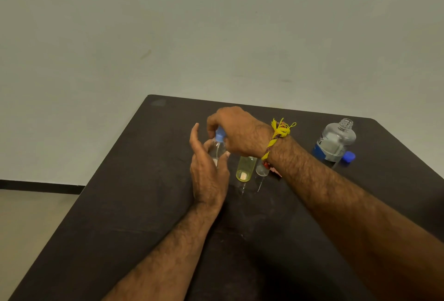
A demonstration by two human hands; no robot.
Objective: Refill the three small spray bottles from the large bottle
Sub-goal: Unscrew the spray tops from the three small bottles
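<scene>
Centre frame: left hand wraps the clear spray bottle, right hand pinches its blue cap. Yellow bottle just right; uncapped large bottle at right edge of table.

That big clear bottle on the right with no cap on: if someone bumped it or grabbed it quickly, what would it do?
The large bottle stands upright and looks only partly full, so it probably feels fairly light and might tip if knocked. Its neck is open, with the blue cap lying beside it on the table, so a tip would likely spill. The clear walls look like thin plastic and may give under a squeeze.
</scene>
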